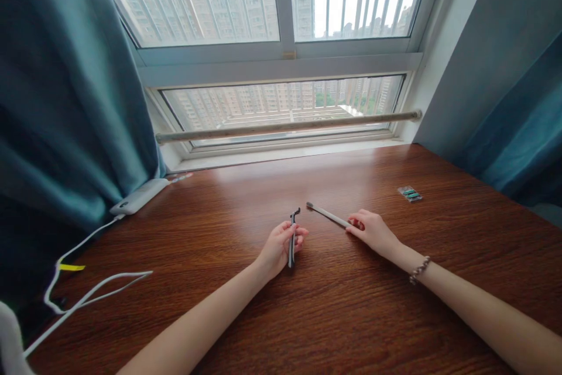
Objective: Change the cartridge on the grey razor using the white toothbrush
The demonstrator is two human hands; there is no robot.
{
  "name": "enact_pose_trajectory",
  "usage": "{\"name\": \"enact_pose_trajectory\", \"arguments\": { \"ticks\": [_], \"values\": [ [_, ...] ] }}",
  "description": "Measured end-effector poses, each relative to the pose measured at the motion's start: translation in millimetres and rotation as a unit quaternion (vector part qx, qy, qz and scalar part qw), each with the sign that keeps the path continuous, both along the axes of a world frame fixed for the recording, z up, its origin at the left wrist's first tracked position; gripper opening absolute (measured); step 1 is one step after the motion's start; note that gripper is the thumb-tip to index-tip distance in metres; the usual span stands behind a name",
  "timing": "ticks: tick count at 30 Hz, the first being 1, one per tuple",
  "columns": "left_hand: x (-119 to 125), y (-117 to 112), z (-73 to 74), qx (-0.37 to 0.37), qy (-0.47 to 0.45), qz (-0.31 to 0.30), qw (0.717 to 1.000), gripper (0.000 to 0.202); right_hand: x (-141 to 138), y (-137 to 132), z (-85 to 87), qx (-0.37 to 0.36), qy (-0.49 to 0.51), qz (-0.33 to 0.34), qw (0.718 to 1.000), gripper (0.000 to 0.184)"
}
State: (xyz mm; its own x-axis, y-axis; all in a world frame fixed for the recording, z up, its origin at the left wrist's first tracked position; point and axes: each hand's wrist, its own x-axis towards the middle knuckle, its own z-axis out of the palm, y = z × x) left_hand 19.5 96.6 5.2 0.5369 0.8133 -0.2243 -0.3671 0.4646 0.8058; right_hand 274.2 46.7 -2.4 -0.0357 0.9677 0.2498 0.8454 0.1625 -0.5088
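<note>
My left hand (281,244) is closed around a black and white razor handle (292,240), which points away from me with its head end up near the table's middle. My right hand (372,230) grips the handle end of a white toothbrush (327,214) whose bristled head points to the upper left, a short gap from the razor's tip. Both hands rest on the dark wooden table (333,305). A beaded bracelet (420,269) is on my right wrist.
A small clear pack with teal pieces (410,193) lies at the right rear of the table. A white power bank (139,196) with white cables (88,293) sits at the left rear by a teal curtain (65,100). A window (281,41) and a rail (285,126) stand behind.
</note>
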Motion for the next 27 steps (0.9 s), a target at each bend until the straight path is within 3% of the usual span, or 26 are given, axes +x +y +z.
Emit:
{"name": "enact_pose_trajectory", "arguments": {
  "ticks": [5, 10, 15, 19, 23, 27],
  "values": [
    [19, 1, 1.4, -0.003, 0.052, 0.054, 0.997, 0.017, 7, 3, -2.9, 0.003, -0.06, -0.035, 0.998, 0.025],
    [52, 6, -0.5, 0.031, 0.074, 0.056, 0.995, 0.032, 54, -9, -7.4, 0.01, -0.103, -0.121, 0.987, 0.028],
    [105, 7, 3.6, 0.069, 0.109, 0.026, 0.991, 0.03, 115, -25, -13.0, 0.019, -0.136, -0.224, 0.965, 0.026],
    [159, 9, 6.1, 0.084, 0.133, 0.0, 0.988, 0.025, 146, -32, -16.7, 0.032, -0.141, -0.274, 0.951, 0.026],
    [213, 13, 3.7, 0.092, 0.165, -0.009, 0.982, 0.023, 150, -32, -15.6, 0.06, -0.126, -0.282, 0.949, 0.027],
    [253, 16, -1.9, 0.103, 0.198, -0.012, 0.975, 0.019, 132, -30, -11.2, 0.098, -0.089, -0.234, 0.963, 0.032]
  ]
}}
